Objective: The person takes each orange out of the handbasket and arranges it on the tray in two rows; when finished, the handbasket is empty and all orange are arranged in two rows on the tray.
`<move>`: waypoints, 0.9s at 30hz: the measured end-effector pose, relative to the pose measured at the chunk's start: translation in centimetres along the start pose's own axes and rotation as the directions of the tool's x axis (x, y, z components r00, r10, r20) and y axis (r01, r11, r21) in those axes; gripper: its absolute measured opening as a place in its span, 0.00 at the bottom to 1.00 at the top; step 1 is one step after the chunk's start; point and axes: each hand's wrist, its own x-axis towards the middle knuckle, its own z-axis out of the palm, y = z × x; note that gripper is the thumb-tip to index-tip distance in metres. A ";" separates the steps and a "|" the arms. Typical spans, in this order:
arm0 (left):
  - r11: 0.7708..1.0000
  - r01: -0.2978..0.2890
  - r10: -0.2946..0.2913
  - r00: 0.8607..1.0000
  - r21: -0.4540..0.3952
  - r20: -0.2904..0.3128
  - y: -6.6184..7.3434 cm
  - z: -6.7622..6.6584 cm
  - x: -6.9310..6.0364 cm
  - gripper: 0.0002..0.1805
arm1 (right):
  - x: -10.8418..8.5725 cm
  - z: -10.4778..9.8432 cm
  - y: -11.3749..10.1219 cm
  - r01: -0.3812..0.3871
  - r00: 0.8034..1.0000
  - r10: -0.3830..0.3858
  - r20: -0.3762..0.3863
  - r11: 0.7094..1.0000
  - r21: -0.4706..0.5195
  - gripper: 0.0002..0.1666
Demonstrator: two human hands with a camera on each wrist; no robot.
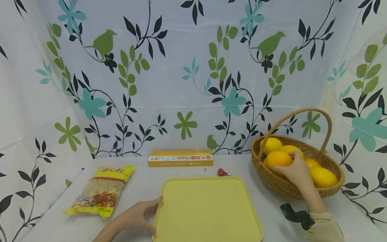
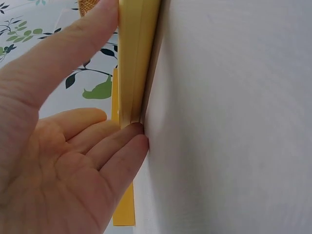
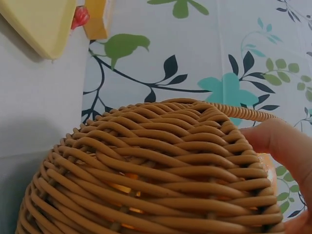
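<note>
A white cloth point(image 1: 169, 74) printed with leaves, birds and flowers fills the back and both sides of the space. In front is one white tabletop point(image 1: 136, 184).

One pale yellow tray point(image 1: 208, 208) lies immediately right of the left hand point(image 1: 136, 215); its near edge is cut off at the bottom of the head view. That hand is fairly wide, thumb and fingers reaching to the tray's left edge and touching it.

One wicker basket point(image 1: 272, 181) with an arched handle stands around the right hand point(image 1: 297, 170), which reaches inside and holds one yellow fruit point(image 1: 276, 158) between thumb and fingers. At least five fruits show in the basket; they overlap, so the full count cannot be told. In the right wrist view the woven wall hides most of the hand and fruit.

One plastic bag point(image 1: 101, 191) with yellow ends lies beyond the left hand and to its left. One orange and white box point(image 1: 181, 159), its print upside down, lies farther beyond that hand and to its right. One small red object point(image 1: 222, 172), too small to identify, is left of the right hand, just past the tray's far edge.
</note>
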 end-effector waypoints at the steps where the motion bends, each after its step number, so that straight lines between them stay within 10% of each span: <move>1: 1.000 -0.003 0.003 1.000 0.000 0.004 0.0 0.0 0.0 0.53 | 0.0 -0.1 0.0 0.004 1.000 -0.003 -0.018 1.000 0.021 0.51; 17: 0.992 0.019 -0.015 0.999 0.124 -0.028 0.5 0.2 -0.2 0.58 | 0.6 0.7 -0.1 0.182 0.979 -0.131 -0.155 0.905 0.386 0.36; 27: 0.993 0.048 -0.047 0.999 0.106 -0.007 0.8 0.5 -0.2 0.59 | -0.8 2.8 -4.4 0.252 0.966 -0.242 -0.095 0.778 0.576 0.42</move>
